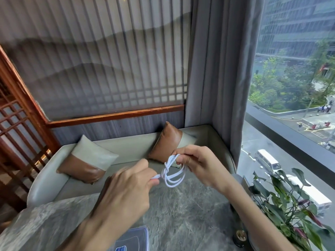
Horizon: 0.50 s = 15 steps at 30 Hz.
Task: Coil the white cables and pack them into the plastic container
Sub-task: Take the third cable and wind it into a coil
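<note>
Cable (173,173) coiled | between both hands' fingers (178,158) | above table (181,205)

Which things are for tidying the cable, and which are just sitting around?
For the job:
white cable, held by left hand and right hand
plastic container

Just there:
two cushions
sofa
potted plant
curtain

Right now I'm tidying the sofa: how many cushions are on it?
2. One cushion leans at the sofa's left end; the other cushion stands behind the hands, partly hidden.
</note>
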Each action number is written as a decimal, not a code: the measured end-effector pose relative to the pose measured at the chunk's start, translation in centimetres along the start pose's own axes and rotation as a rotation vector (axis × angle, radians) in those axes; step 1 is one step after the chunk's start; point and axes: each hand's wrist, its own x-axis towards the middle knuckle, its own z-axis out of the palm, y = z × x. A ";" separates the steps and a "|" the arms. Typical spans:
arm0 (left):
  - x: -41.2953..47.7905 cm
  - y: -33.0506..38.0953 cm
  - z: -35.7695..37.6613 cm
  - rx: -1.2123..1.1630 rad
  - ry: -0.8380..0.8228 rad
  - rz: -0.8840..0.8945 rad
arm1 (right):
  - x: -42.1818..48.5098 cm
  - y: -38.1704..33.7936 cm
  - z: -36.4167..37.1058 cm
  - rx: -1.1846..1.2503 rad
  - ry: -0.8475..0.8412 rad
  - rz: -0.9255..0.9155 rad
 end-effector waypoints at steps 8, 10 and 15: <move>-0.3 -1.4 4.6 -0.589 -0.072 -0.406 | -2.5 0.5 7.4 -0.194 0.235 0.112; -0.2 -0.6 6.0 -0.435 0.092 -0.322 | -2.7 -0.3 8.1 -0.216 0.235 0.133; 0.5 -0.5 7.4 -0.365 0.285 -0.203 | -2.7 -1.5 6.2 -0.012 0.148 0.211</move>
